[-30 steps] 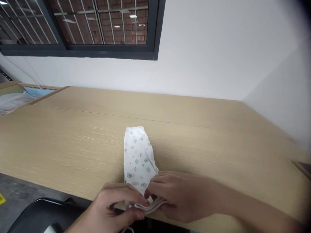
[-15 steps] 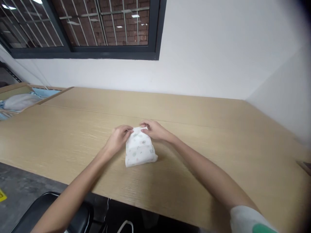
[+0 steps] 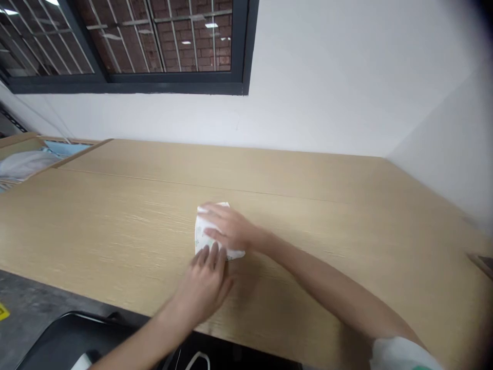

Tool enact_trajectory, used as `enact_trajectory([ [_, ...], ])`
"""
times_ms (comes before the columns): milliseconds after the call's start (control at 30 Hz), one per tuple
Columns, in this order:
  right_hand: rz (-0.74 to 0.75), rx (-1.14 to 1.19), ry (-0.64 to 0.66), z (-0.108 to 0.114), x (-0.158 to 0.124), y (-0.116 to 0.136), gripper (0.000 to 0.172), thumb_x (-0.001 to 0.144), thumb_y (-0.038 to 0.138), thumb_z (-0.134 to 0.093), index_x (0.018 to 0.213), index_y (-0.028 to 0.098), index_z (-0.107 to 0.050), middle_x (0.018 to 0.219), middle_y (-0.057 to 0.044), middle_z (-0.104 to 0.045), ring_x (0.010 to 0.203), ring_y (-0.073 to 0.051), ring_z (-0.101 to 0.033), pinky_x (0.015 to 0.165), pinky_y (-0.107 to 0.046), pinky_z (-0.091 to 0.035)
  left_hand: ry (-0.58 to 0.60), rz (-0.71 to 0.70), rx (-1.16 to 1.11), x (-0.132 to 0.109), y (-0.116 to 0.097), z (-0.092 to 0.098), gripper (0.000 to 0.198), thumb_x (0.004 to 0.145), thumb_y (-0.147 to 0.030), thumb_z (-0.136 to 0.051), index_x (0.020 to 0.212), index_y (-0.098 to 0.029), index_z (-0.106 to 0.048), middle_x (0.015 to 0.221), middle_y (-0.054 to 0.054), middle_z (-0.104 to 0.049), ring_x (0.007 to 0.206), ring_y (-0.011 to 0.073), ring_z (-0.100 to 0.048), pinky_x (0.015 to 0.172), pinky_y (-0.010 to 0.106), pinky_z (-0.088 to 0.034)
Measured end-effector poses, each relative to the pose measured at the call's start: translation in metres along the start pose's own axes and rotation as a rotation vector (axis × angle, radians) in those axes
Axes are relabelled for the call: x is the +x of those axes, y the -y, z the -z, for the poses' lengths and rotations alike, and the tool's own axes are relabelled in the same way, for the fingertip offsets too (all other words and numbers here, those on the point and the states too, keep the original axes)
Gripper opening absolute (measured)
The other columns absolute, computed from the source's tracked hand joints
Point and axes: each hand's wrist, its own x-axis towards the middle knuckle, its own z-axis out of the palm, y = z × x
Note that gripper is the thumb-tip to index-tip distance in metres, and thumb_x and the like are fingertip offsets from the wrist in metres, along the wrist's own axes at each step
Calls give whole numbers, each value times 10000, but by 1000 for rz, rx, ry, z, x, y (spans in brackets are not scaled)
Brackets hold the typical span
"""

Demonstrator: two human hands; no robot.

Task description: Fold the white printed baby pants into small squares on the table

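A small folded diaper (image 3: 201, 237), white with faint coloured prints, lies on the wooden table. My left hand (image 3: 206, 280) rests at its near edge, fingers stretched out and touching it. Across its upper right part lies my right hand (image 3: 227, 226), somewhat smeared by motion, with its fingers extended flat and pointing left. Neither hand grips the diaper. Both hands cover much of its middle and right side.
The wooden table (image 3: 127, 216) runs back to a white wall (image 3: 316, 77) below a barred window (image 3: 169, 41). At the far left is a wooden box (image 3: 82, 149) with pale and blue items inside. A black chair (image 3: 61, 341) stands at the near left.
Both hands have let go of the diaper's far edge. My left hand has come nearer, to the near edge; my right has moved over the top. The diaper looks smaller, its shape changed.
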Motion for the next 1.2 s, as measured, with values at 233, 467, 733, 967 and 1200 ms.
enact_trajectory([
  [233, 257, 189, 295, -32, -18, 29, 448, 1059, 403, -446, 1472, 242, -511, 1567, -64, -462, 1504, -217, -347, 1246, -375, -316, -89, -75, 100, -29, -20, -29, 350, 904, -437, -637, 1122, -179, -728, 1021, 146, -743, 938, 315, -722, 751, 447, -665],
  [467, 171, -35, 330, -49, 1, -33, 536, 1090, 418, -349, 1543, 142, -426, 1625, -110, -353, 1544, -257, -242, 1266, -489, -195, -97, 32, 129, -30, -20, -35, 675, 887, -533, -630, 1368, -65, -555, 1397, 253, -567, 1293, 410, -583, 994, 516, -635],
  [733, 134, -108, 311, -44, 25, -77, 618, 1084, 485, -322, 1615, 172, -283, 1665, -95, -239, 1563, -225, -176, 1282, -474, -123, -93, 69, 88, -36, -23, -44, 667, 923, -489, -591, 1462, -119, -459, 1565, 213, -405, 1432, 416, -453, 1071, 516, -604],
  [967, 60, -157, 171, -38, 14, -64, 562, 1091, 430, -304, 1562, 133, -381, 1653, -121, -296, 1546, -241, -226, 1253, -476, -207, -21, -68, -98, -21, 21, -9, 381, 994, -333, -512, 1337, -181, -578, 1360, 114, -645, 1215, 228, -673, 958, 362, -675],
  [1200, 32, -132, 116, -8, -30, -28, 424, 1005, 491, -502, 1166, 149, -696, 1280, -162, -630, 1145, -286, -569, 1014, -490, -425, -49, -149, -150, -23, 73, 1, 234, 971, -307, -587, 1171, -237, -688, 1238, 54, -700, 1124, 197, -680, 961, 401, -644],
])
